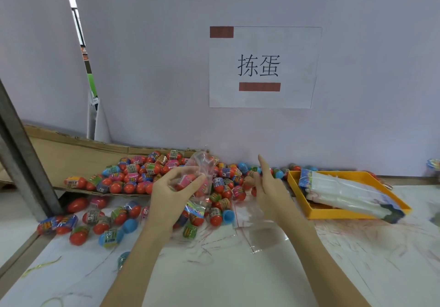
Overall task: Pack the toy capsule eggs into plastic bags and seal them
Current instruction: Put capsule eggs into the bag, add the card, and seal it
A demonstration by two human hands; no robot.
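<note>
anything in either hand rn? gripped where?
Left hand grips a clear plastic bag around its lower part, with a pink egg inside. Right hand holds nothing, fingers straight.

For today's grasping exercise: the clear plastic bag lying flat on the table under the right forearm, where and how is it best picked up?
Probably by the near corner of the flat bag, coming from the person's side, below the right hand. It lies limp and flat, so only an edge offers a pinch, and that corner lies bare on the table, away from the eggs.

Dozens of toy capsule eggs (152,175) heaped across the bench (214,271), too many to count exactly, two hands, one yellow tray (345,214), one wall sign (262,67), one held plastic bag (202,166)
</note>
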